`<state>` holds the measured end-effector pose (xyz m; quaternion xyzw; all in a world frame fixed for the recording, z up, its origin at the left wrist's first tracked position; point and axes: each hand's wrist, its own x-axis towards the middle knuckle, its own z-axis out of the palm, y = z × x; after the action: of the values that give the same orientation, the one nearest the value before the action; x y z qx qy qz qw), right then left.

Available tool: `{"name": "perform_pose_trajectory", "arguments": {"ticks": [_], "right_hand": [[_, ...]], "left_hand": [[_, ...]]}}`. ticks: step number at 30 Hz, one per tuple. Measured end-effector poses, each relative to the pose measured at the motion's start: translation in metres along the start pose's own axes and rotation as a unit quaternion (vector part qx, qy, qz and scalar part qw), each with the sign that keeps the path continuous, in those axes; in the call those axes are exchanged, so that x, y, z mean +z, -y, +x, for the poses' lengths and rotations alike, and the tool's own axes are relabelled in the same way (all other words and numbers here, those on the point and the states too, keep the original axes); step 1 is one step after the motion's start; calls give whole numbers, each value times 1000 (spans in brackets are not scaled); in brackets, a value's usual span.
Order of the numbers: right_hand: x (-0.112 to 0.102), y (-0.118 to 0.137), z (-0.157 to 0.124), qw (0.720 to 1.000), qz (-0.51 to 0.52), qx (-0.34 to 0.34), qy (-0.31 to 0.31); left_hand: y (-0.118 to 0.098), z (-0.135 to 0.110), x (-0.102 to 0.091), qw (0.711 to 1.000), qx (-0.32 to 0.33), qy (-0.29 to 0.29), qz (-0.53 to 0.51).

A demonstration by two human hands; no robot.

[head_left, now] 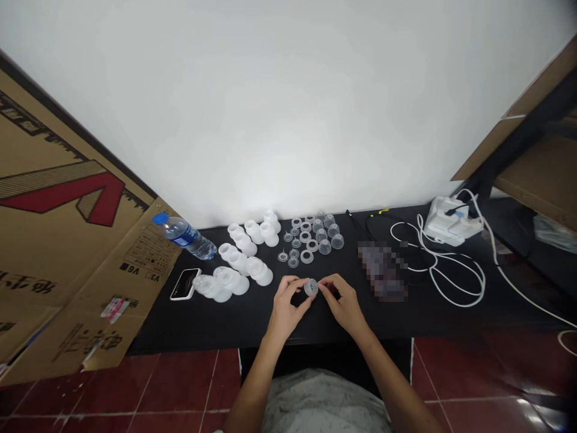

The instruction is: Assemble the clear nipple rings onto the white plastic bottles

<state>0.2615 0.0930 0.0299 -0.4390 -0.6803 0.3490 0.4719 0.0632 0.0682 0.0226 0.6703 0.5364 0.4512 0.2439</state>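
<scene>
A small round clear plastic cap (311,287) sits between my two hands, just above the black table. The thumb and fingers of my left hand (288,299) grip it from the left side. My right hand (341,299) has its thumb and index finger pinched together at the cap's right edge. Behind the hands stand clear domed caps (336,241) in rows. Beside them lie white translucent rings (306,257) and small clear discs with a thin stem (282,257). To the left, several white plastic bottles (260,272) with narrow necks stand in groups.
A water bottle (189,237) with a blue cap leans at the left, near a phone (184,284) and a large cardboard box (81,240). On the right are a blurred-out object (383,273), white cables (435,258) and a white power strip (453,222). A white wall (293,108) rises behind the table.
</scene>
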Motion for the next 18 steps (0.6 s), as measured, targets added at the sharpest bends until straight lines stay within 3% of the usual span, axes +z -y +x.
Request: {"name": "perform_pose_trajectory", "arguments": {"ticks": [4,10,18], "right_hand": [[0,-4,-1,1000,14,15,-5],[0,-3,-1,1000,19,14,15],[-1,-3,-1,1000,11,2,28]], "left_hand": [[2,-1,1,1000,7,16,-14],[5,-4,3,1000,-6,-7,-14],[3,-7,2,999,34,9,-4]]}}
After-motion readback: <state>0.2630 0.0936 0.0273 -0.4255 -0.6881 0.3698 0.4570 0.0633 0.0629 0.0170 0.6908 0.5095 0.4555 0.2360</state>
